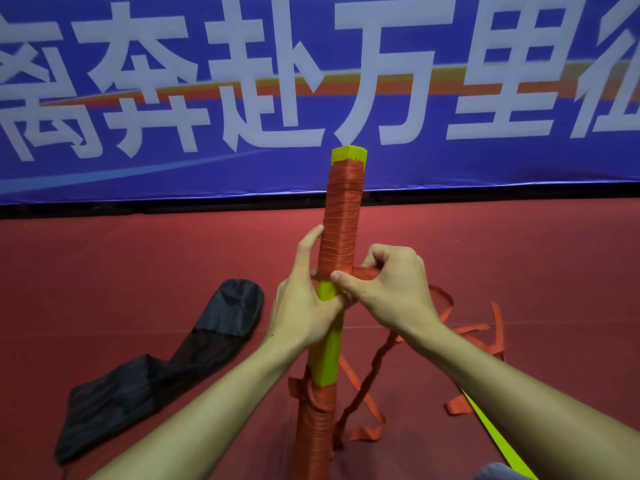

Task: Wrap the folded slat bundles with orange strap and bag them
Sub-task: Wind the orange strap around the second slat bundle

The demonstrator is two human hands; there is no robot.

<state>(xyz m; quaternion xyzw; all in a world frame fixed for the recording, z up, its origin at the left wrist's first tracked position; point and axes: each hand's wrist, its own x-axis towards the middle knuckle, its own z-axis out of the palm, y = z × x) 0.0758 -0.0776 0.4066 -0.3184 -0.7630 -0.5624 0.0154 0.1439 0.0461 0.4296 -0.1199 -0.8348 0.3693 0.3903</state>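
The slat bundle (pixel 327 344) stood upright between both hands, a yellow-green stack held roughly at its middle. The left hand (pixel 304 306) gripped it from the left side, palm against the bare yellow section and thumb reaching up along the edge of the wound part. The right hand (pixel 391 282) came in from the right at the same height. Its thumb pressed on the front of the bundle at the lower edge of the winding, and its fingers were curled round the orange strap (pixel 341 220) where it left the bundle.

Above the hands the strap covered the bundle in tight turns almost to the top, leaving only the yellow slat ends showing. Below the hands the bundle was bare yellow for a stretch, then wrapped in orange again near its lower end.

From the right hand the loose strap ran down and lay in loops on the red carpet (pixel 138 258), right of the bundle. A black bag (pixel 156 368) lay flat on the carpet to the left, well apart from the bundle. A single yellow slat (pixel 491 431) showed under the right forearm. A blue banner (pixel 311 81) with large white characters hung behind.
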